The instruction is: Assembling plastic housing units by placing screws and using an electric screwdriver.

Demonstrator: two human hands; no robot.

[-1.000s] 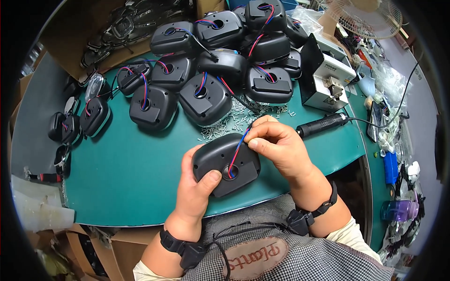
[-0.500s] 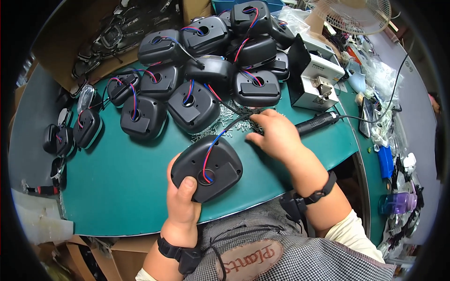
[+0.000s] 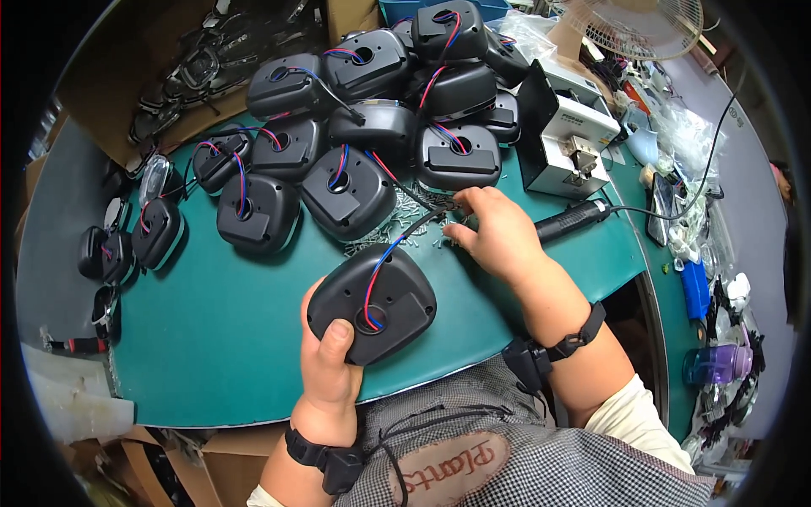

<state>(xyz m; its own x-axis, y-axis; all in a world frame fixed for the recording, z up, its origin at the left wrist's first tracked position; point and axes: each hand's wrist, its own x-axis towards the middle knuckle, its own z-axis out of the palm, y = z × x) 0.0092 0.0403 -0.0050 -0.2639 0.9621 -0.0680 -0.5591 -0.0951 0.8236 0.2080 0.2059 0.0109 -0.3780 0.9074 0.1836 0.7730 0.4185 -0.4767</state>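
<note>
In my left hand (image 3: 325,359) is a black rounded plastic housing (image 3: 397,283), its flat back facing up and my thumb pressed on it near the round hole. Red and blue wires come out of that hole and run into a black-sheathed cable (image 3: 420,221) reaching toward the screws. My right hand (image 3: 498,232) is over the right side of a spread of small silver screws (image 3: 384,226). Its thumb and index finger are apart, and the other fingers are partly hidden. Just right of it lies a black electric screwdriver (image 3: 574,221) with a cord.
Several similar black housings (image 3: 348,193) with wires are piled across the back of the green table (image 3: 211,355). A white metal device (image 3: 566,144) stands at the back right. Beyond it are a fan (image 3: 634,25), plastic bags and a purple bottle (image 3: 716,365). A cardboard box (image 3: 101,76) holds parts.
My right hand has shifted slightly up and left over the screws, its thumb and index finger still apart. The left hand and its housing have hardly moved.
</note>
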